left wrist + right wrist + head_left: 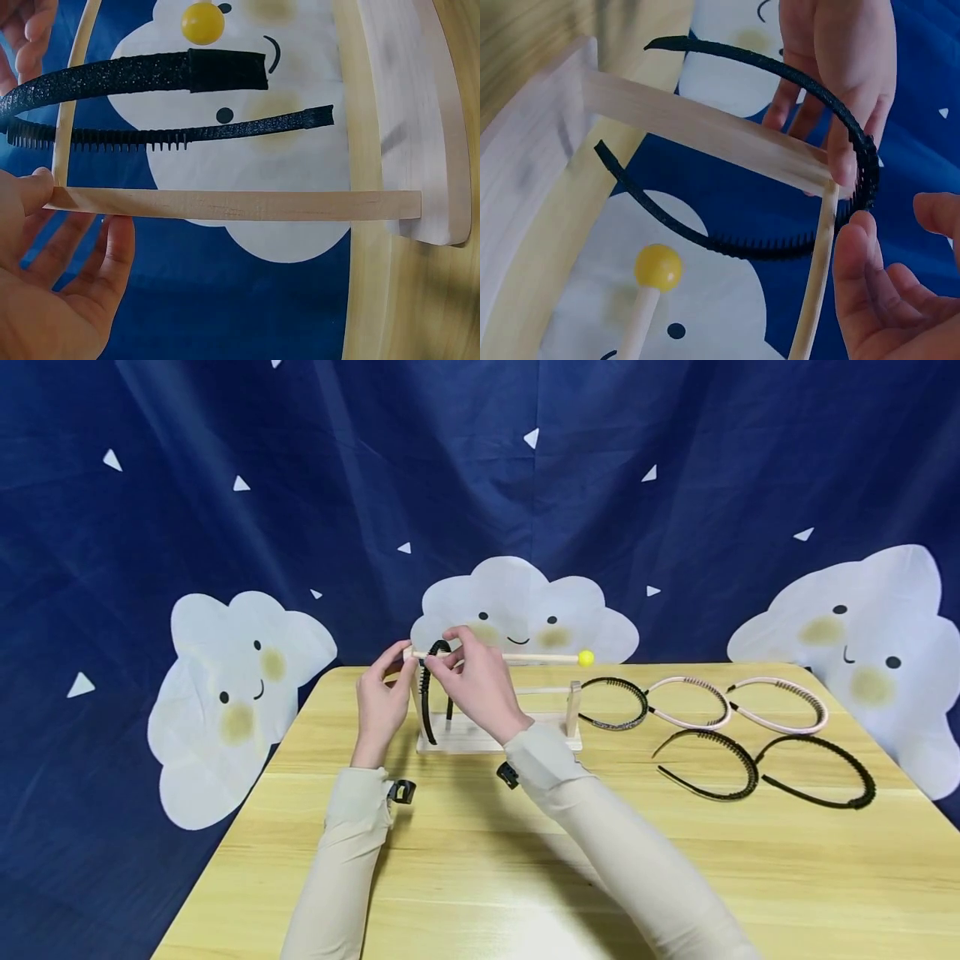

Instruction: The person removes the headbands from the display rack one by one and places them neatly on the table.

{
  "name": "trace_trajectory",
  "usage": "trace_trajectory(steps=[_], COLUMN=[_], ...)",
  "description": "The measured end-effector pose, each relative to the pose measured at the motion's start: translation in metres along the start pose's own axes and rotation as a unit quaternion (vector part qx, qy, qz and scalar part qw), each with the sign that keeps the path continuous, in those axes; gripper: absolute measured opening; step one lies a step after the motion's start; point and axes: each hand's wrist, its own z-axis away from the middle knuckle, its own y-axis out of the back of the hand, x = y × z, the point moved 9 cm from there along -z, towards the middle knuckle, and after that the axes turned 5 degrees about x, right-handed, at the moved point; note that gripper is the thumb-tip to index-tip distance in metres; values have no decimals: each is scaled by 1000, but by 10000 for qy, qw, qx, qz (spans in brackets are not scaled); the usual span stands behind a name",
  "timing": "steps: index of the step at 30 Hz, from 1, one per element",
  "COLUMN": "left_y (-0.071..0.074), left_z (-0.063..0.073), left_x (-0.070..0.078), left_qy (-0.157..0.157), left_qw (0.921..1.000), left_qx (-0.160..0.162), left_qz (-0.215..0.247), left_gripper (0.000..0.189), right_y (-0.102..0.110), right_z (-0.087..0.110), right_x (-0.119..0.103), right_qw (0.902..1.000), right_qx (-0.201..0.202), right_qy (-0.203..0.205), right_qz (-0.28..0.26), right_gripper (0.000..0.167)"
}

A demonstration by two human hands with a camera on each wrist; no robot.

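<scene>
A light wooden rack (480,739) stands on the table with a lower and an upper rod. My left hand (381,706) pinches the top of its left post (247,204), thumb on one side and fingers on the other. A black toothed headband (780,69) hangs over the upper rod (819,277) close to that post, its two ends pointing down. My right hand (483,685) is beside the headband's top. One of its fingertips appears to touch the band near the rod, while thumb and fingers stand apart. A yellow ball (586,657) caps the upper rod's right end.
Right of the rack on the wooden table (675,877) lie several more headbands: a black one (615,725), two pale pink ones, including this headband (726,714), and two black ones nearer the front, including this headband (862,793). A blue cloud-printed curtain (480,485) hangs behind.
</scene>
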Motion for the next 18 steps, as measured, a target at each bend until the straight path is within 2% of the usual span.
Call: trace_trajectory(steps=[8, 18], left_y=[0, 0], left_z=[0, 0], left_x=[0, -1], left_qy=[-44, -34], left_qw=[10000, 10000], left_qx=[-25, -23], left_qz=[-9, -24], left_gripper=[31, 31], right_y=[-11, -19], right_z=[-5, -4], right_x=[-6, -3], right_qw=[9990, 9972], right_qx=[22, 27], right_qy=[166, 144], right_qz=[405, 738], right_gripper=[43, 43])
